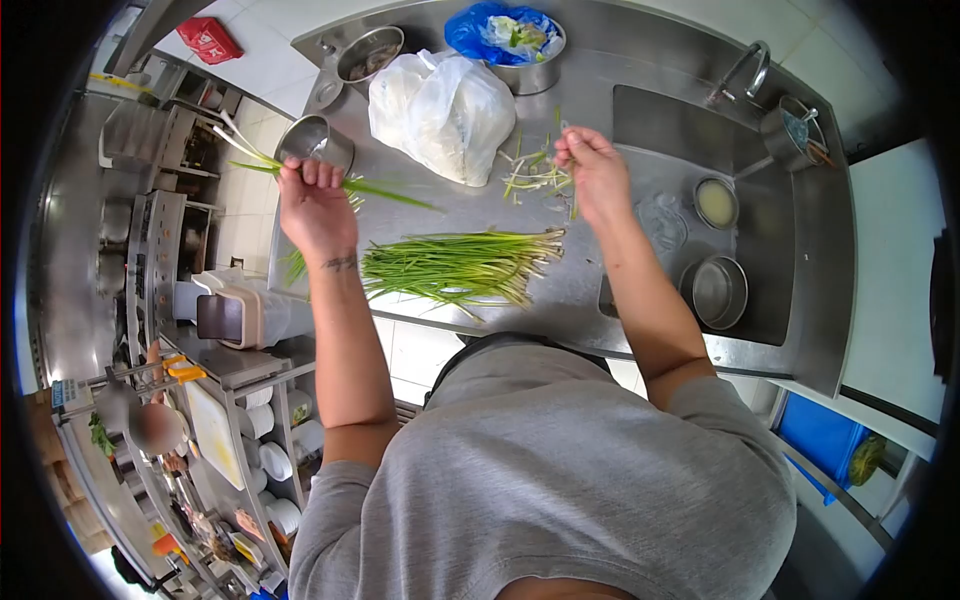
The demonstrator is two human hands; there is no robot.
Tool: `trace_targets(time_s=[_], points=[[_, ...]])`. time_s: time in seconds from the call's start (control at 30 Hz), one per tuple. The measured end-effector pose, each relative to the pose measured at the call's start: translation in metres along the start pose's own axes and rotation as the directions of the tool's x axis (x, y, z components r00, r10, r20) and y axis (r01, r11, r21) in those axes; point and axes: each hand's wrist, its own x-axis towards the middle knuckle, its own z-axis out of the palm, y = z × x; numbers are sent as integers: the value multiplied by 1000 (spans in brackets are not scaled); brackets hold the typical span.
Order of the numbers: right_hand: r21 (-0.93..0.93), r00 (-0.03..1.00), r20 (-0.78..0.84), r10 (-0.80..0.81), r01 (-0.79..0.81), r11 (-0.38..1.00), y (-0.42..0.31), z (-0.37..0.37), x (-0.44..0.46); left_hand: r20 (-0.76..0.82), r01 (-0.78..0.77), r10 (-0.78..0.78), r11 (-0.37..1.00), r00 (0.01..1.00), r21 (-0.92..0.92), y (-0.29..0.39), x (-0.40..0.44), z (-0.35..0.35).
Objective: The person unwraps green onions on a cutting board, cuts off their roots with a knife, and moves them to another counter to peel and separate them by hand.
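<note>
At the left, my left hand (316, 208) is closed around a few green onions (392, 195), their white ends pointing up left and green leaves reaching right. My right hand (597, 178) is raised over the counter with thumb and fingers pinched; what they hold, if anything, is too small to make out. Beneath and beside it lie scattered onion trimmings (535, 177). Between my forearms, a large pile of green onions (455, 262) rests near the counter's front edge, roots toward the right. Behind the pile stands a filled white plastic bag (440, 115).
A metal pot (316, 145) stands at the counter's left edge. At the back are another pot (370, 55) and a bowl with a blue bag (480, 32). To the right, the sink (775, 270) holds two metal bowls below a faucet (750, 75). Shelves with dishes stand lower left, beside a person.
</note>
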Motion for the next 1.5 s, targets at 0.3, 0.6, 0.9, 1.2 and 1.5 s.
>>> trace_targets(time_s=[0.3, 0.6, 0.9, 1.2, 1.5], points=[[-884, 833, 467, -297, 433, -175, 58, -62, 37, -118, 65, -179, -278, 977, 958, 39, 65, -159], [-906, 903, 412, -118, 393, -159, 86, -58, 22, 305, -390, -440, -115, 844, 913, -102, -49, -121], [-923, 876, 374, 303, 320, 215, 89, -57, -17, 534, -622, -506, -6, 677, 783, -179, -99, -72], [-321, 947, 278, 163, -68, 944, 18, -12, -6, 268, -256, -499, 94, 824, 962, -119, -70, 11], [39, 962, 184, 201, -212, 977, 21, 10, -21, 269, -280, -270, -3, 925, 960, -121, -82, 27]])
